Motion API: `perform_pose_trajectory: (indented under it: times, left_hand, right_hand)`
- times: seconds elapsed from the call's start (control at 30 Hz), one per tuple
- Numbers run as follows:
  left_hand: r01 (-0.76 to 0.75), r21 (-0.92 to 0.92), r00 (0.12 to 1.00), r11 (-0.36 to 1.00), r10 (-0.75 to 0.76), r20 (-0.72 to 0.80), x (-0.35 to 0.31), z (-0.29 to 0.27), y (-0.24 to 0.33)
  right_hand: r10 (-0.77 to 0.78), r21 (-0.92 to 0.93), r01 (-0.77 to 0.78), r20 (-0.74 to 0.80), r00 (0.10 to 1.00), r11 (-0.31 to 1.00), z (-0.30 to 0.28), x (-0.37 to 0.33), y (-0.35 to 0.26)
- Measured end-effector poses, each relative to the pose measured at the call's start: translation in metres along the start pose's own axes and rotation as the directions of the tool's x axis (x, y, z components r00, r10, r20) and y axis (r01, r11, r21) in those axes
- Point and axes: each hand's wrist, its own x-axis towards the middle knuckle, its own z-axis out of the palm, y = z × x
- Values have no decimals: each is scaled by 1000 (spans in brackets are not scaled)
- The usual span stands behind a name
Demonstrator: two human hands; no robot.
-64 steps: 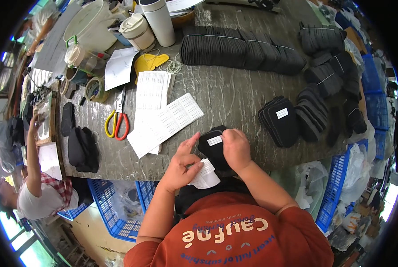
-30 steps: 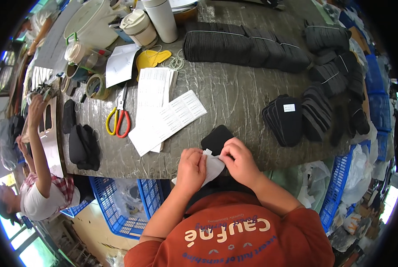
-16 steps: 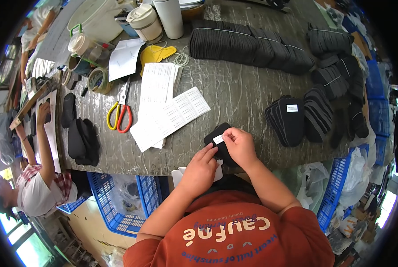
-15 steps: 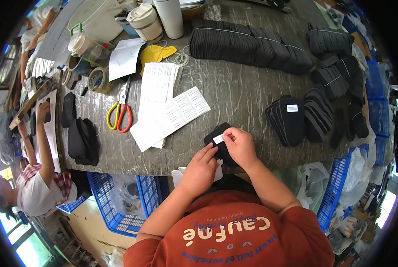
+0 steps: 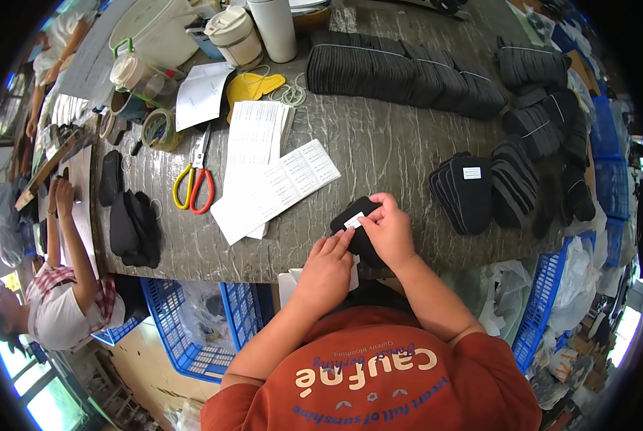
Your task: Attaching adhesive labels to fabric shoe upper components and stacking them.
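Observation:
A black rounded flat pad (image 5: 349,210), like an insole, lies at the near edge of the table between my hands. A small white label (image 5: 354,220) sits on its upper face. My right hand (image 5: 387,233) grips the pad from the right, its thumb on the label and its index finger curled at the pad's far edge. From the left, my left hand (image 5: 327,266) holds the pad, fingertips close to the label; its thumb is hidden. White paper (image 5: 288,283) shows below my left hand. Label sheets (image 5: 292,176) lie farther left.
Red-and-yellow-handled scissors (image 5: 194,188) lie left of the sheets. A pad stack with a labelled top (image 5: 459,197) stands at right; bundled black pads (image 5: 400,75) line the back. Blue crates (image 5: 192,359) stand below the table. A co-worker (image 5: 70,302) works at far left.
My right index finger has shifted from the label to the pad's far edge, while the thumb stays on the label. My left hand has barely moved. The co-worker's hands have come together.

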Motion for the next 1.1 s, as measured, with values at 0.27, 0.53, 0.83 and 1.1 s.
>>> perform_pose_trajectory:
  times: [0.27, 0.53, 0.83, 1.1]
  left_hand:
    - [17, 3, 1000, 1000, -17, 13, 0, 2, 3]
    - [1, -52, 999, 999, 1, 32, -7, 4, 0]
    - [45, -229, 999, 972, -37, 39, -9, 8, -9]
    - [96, -622, 933, 777, -288, -216, -2, 7, -12]
  right_hand:
    - [80, -177, -78, 2, 997, 981, 0, 3, -11]
    - [-364, -352, 308, -103, 926, 884, 0, 5, 10]
    - [-227, -228, 158, -319, 920, 961, -101, 14, -23]
    - [-221, -262, 172, -171, 960, 950, -115, -5, -54]
